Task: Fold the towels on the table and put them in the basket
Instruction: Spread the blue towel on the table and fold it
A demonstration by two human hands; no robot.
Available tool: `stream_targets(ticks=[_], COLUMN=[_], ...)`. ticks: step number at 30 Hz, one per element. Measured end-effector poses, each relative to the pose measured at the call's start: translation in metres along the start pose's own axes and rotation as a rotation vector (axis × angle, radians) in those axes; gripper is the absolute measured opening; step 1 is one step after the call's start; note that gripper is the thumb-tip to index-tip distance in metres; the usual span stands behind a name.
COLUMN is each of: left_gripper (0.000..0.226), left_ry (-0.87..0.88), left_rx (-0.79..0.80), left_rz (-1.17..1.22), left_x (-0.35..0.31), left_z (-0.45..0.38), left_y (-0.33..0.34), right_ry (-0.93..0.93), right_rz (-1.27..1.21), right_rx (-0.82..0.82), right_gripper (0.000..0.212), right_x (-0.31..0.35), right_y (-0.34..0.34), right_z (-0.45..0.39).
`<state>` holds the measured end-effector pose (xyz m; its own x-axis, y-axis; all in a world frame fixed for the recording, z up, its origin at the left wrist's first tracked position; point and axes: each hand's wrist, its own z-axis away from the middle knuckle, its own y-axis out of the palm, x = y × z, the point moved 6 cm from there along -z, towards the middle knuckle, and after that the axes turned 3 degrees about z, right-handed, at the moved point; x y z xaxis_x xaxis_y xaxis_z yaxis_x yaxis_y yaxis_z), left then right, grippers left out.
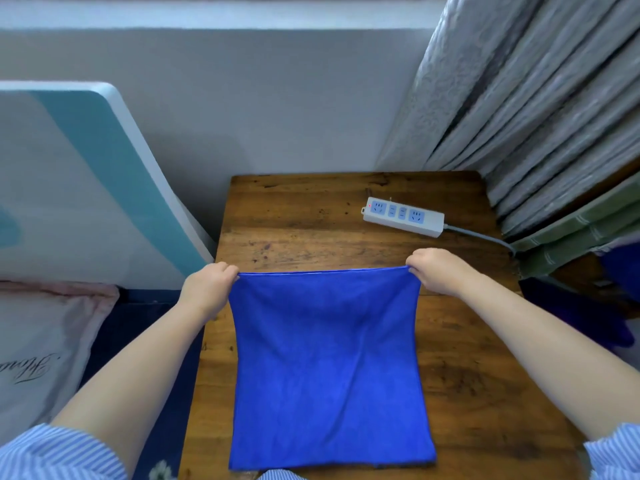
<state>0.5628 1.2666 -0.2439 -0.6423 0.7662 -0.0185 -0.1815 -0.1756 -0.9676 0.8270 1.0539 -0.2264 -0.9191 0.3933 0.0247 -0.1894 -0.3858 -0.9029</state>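
The blue towel (329,368) lies spread on the wooden counter (467,375), a plain bright blue cloth with a soft nap and a few shallow creases running down its middle. Its near edge sits at the near edge of the counter, and its far edge is pulled straight and taut between my hands. It narrows a little just below that far edge and widens again toward me.

My left hand (207,289) pinches the far left corner, fingers curled round the hem. My right hand (438,271) pinches the far right corner the same way. The two hands are apart by the towel's full width, both held at about the middle of the counter.

Beyond the towel, on the far right part of the counter, lies a white power strip (403,217) with blue sockets, its grey cable (485,237) running off to the right. A grey curtain (536,98) hangs on the far right. To the left of the counter a white and teal board (86,174) leans against the wall, and nearer, a pale pillow (41,348) with script lettering lies beside it.
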Motion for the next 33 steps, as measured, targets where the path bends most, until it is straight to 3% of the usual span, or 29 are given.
stream_targets(ticks=[4, 12, 17, 19, 22, 24, 25, 29, 33], left_gripper=[0.015, 0.018, 0.023, 0.011, 0.026, 0.007, 0.009, 0.026, 0.026], left_ry=[-0.070, 0.022, 0.083, 0.129, 0.102, 0.074, 0.038, 0.019, -0.004], left_rx=[0.013, -0.112, -0.236, -0.395, -0.603, -0.685, -0.694, -0.513, -0.711], left_rz=[0.046, 0.219, 0.045, -0.025, 0.024, 0.091, 0.157, 0.030, 0.260], left_x=[0.005, 0.011, 0.018, 0.018, 0.029, 0.028, 0.029, 0.023, 0.029], left_z=[-0.002, 0.004, 0.011, 0.014, 0.020, 0.031, 0.034, 0.032, 0.045], left_y=[-0.016, -0.074, -0.128, -0.163, -0.203, -0.224, -0.229, -0.216, -0.223], right_ry=[0.047, 0.075, 0.135, 0.200, 0.248, 0.276, 0.308, 0.409, 0.389], right_rz=[-0.046, -0.057, 0.101, 0.067, -0.059, -0.060, -0.075, -0.101, -0.172], right_rx=[-0.033, -0.259, -0.336, -0.439, -0.715, -0.933, -0.993, -0.839, -1.056], right_gripper=[0.022, 0.021, 0.028, 0.029, 0.041, 0.041, 0.041, 0.034, 0.035], right_x=[0.000, 0.013, 0.017, 0.012, 0.015, 0.021, 0.024, 0.027, 0.029], right_y=[-0.012, -0.063, -0.106, -0.133, -0.181, -0.200, -0.202, -0.186, -0.191], right_z=[0.007, 0.039, 0.053, 0.057, 0.071, 0.087, 0.093, 0.094, 0.119])
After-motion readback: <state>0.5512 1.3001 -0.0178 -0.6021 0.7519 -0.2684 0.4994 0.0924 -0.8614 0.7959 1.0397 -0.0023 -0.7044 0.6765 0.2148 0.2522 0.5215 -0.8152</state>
